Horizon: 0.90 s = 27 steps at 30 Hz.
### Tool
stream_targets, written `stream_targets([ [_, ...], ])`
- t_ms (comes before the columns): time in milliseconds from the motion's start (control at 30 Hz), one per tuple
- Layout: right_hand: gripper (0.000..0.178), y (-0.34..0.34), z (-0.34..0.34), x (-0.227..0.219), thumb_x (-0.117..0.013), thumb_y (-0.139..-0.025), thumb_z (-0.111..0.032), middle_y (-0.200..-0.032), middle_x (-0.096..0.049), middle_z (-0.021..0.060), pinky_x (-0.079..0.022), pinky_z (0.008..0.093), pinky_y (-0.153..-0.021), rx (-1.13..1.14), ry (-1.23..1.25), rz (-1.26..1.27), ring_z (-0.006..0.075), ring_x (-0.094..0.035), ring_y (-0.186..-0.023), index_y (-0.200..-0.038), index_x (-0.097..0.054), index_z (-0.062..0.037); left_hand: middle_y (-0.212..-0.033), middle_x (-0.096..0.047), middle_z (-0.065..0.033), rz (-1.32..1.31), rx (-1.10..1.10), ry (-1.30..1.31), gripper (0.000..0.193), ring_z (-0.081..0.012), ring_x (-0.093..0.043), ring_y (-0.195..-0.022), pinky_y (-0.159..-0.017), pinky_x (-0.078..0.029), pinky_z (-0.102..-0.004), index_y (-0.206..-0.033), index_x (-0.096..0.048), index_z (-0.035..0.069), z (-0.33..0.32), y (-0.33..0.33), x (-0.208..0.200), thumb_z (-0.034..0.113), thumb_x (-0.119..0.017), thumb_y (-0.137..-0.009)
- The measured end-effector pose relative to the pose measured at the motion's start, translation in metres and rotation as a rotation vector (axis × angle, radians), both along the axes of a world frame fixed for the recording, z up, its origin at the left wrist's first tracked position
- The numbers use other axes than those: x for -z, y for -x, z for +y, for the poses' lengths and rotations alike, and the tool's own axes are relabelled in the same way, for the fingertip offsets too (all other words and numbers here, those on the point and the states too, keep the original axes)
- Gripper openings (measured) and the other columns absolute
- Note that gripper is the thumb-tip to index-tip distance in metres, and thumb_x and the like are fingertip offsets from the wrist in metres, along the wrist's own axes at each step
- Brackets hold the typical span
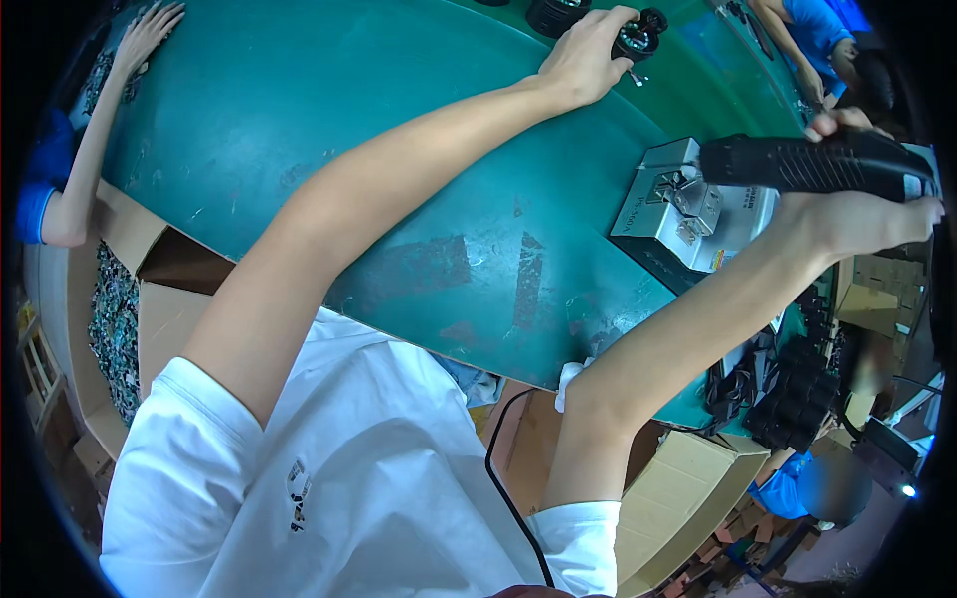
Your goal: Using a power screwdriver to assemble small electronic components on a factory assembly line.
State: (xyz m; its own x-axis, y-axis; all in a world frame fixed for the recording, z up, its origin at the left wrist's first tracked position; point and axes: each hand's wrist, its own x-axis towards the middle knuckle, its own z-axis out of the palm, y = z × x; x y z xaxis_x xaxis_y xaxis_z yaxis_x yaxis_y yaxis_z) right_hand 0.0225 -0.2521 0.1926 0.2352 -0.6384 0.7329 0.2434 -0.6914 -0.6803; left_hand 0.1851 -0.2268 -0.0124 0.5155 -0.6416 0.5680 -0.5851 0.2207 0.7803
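Stretched across the green table (419,140), my left hand (591,62) is closed around the side of a black round part (635,40). Its open end shows small pale bits inside, and short white wire ends stick out below it. My right hand (865,221) is wrapped round a black ribbed handheld tool, which looks like an electric screwdriver (797,164). The tool lies roughly level, its narrower end to the left, above a silver box with a metal mechanism on top, apparently a screw feeder (653,214). The tool's tip is hard to make out.
Another black round part (556,15) stands left of my left hand. Black parts and cables (793,394) crowd the right edge. Cardboard boxes (688,488) stand below the table's near side. A co-worker's arm (95,130) rests at the left; other people sit at far right.
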Motion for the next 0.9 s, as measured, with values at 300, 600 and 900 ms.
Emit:
stream_targets([
  [300,0.052,-0.031,0.046,0.005,-0.051,-0.105,-0.049,-0.067,-0.065,0.0097,-0.047,0.0257,-0.042,-0.39,-0.121,-0.179,0.0134,-0.061,-0.048,-0.088,-0.053,-0.0001,-0.147,-0.048,-0.0193,0.232,0.333,0.205,0.057,-0.0386,-0.048,-0.136,-0.11,-0.044,-0.0421,-0.135,-0.05,0.004,-0.019,0.014,0.006,0.002,-0.075,-0.084],
  [600,0.049,-0.025,0.067,-0.007,-0.063,-0.1,-0.047,-0.062,-0.054,0.0003,-0.038,0.0267,-0.051,-0.403,-0.337,-0.121,0.0053,-0.048,-0.058,-0.086,-0.054,-0.0007,-0.129,-0.055,-0.0071,0.169,0.749,-0.138,0.052,-0.0196,-0.051,-0.129,-0.116,-0.04,-0.0371,-0.13,-0.052,0.005,-0.115,0.043,-0.019,0.009,-0.081,-0.087],
  [900,0.055,-0.021,0.052,-0.009,-0.058,-0.1,-0.056,-0.066,-0.051,-0.001,-0.041,0.0231,-0.042,-0.409,-0.333,-0.009,0.0069,-0.052,-0.048,-0.098,-0.057,-0.0014,-0.132,-0.059,-0.0099,0.119,0.919,-0.234,0.07,-0.0245,-0.055,-0.125,-0.111,-0.041,-0.037,-0.132,-0.053,0.004,-0.146,0.063,-0.028,0.004,-0.088,-0.071],
])
